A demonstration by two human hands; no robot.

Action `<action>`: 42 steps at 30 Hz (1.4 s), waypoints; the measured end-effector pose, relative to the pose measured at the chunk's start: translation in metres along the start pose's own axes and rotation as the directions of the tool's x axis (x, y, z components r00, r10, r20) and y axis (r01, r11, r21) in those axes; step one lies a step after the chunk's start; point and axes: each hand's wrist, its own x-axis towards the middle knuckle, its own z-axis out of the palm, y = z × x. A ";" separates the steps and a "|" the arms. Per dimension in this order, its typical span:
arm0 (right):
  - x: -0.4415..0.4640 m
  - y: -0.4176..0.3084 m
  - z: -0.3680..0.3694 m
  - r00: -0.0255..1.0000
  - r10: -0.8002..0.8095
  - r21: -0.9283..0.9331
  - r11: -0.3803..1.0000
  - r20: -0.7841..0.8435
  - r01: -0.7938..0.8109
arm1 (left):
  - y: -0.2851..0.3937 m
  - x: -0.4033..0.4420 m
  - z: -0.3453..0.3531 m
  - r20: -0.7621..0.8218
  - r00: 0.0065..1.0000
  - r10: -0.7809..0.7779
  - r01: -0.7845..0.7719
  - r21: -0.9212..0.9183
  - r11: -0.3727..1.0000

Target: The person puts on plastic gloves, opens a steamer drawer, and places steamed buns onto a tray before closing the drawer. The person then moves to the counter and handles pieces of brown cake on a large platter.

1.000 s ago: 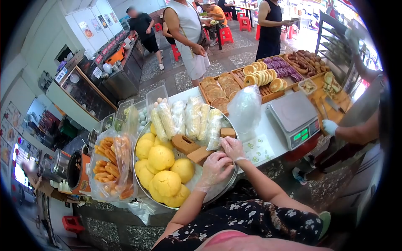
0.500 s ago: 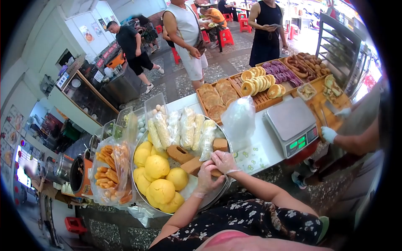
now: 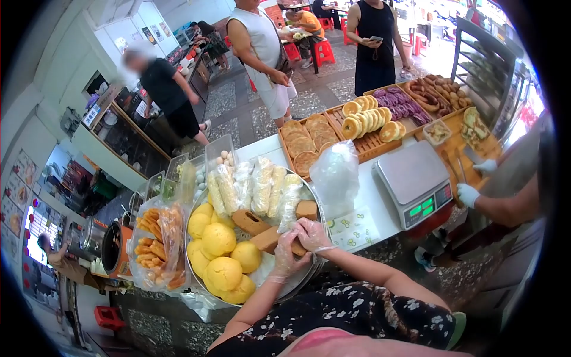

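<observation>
Both my hands wear clear plastic gloves and meet over the right side of a large round metal tray (image 3: 322,256). My left hand (image 3: 288,257) is curled around a brown sponge cake block (image 3: 301,244), its thumb on the near side. My right hand (image 3: 315,234) has its fingers bent together at the far end of the same block, partly covering it. Close by lie another brown cake block (image 3: 266,239), one with a slot (image 3: 248,221) and a smaller one (image 3: 306,209). Round yellow buns (image 3: 223,273) fill the tray's left; wrapped pale rolls (image 3: 262,185) lie along its back.
Left of the tray is a bag of fried dough sticks (image 3: 156,241). A plastic bag (image 3: 336,178), scale (image 3: 411,172) and wooden trays of flatbreads (image 3: 302,143) stand to the right. A co-worker's gloved hand (image 3: 468,194) is at the cutting board; people stand across the counter.
My hands stay together at the cake, shifting slightly left in view with the tray. Across the counter, the person in dark clothes has walked closer and leftward.
</observation>
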 end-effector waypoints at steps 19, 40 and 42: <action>0.006 -0.021 -0.014 0.980 0.199 0.151 0.968 0.028 -0.201 | 0.043 -0.014 -0.008 -0.110 0.974 -0.199 0.198 -0.016 0.980; 0.003 -0.017 -0.009 0.990 0.124 0.111 0.985 0.062 -0.131 | 0.034 -0.013 -0.011 -0.147 0.984 -0.106 0.123 0.116 0.986; 0.003 -0.017 -0.005 0.992 0.114 0.096 0.988 0.053 -0.119 | 0.032 -0.014 -0.013 -0.151 0.983 -0.103 0.121 0.120 0.985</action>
